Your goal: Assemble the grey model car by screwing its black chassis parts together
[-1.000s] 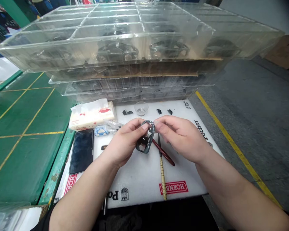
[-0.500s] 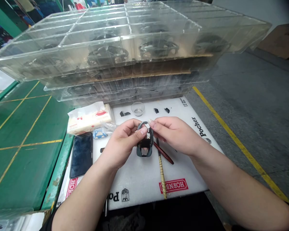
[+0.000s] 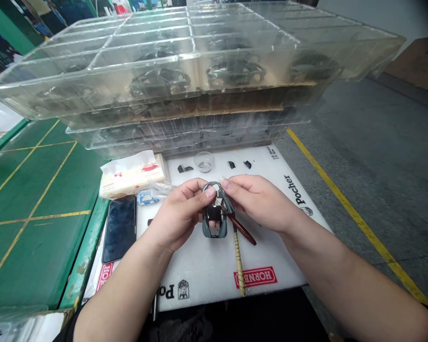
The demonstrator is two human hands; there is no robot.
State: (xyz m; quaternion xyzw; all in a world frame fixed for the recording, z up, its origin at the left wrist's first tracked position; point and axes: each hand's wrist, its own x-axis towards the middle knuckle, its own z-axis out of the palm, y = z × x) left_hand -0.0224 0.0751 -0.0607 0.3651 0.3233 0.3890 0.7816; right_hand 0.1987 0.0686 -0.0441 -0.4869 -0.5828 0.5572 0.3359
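1. Dark moulded plastic part (image 3: 214, 225) now stands more upright than a moment ago, held over the white foam board (image 3: 196, 273), beside a maroon-handled tool (image 3: 242, 232)
2. Left hand (image 3: 180, 213) grasps the part's side, fingers curled around it
3. Right hand (image 3: 258, 202) pinches its upper ring between the fingertips
4. Stacked clear plastic trays (image 3: 157, 47) holding similar dark parts sit beyond the board, with a small clear cup (image 3: 204, 161) in front of them
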